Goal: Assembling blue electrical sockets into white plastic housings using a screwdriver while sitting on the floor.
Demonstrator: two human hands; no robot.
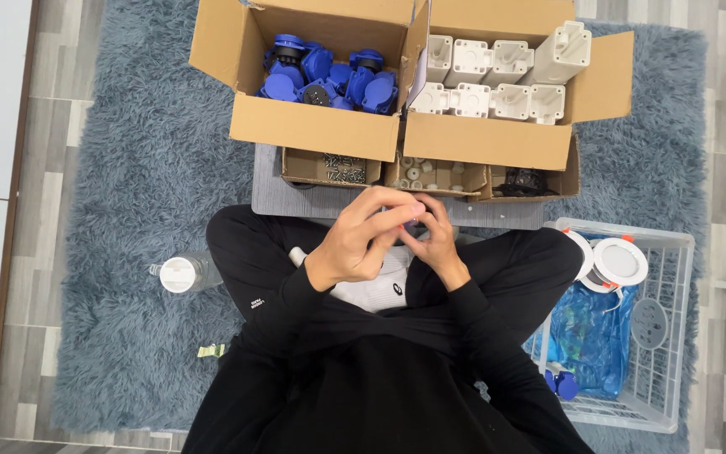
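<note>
At the centre of the frame, above the crossed legs, the left hand (361,241) and the right hand (437,244) are pressed together, the fingers curled around a small part (411,221) that is almost hidden. Just behind lies a grey board (296,200) with small trays. At the top stand a box of blue parts (329,77) and a box of white parts (497,80). A white basket (665,252) stands at the right.

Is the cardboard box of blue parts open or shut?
Open. The box of blue parts has its flaps folded outward, and the blue parts heaped inside show from above.
</note>
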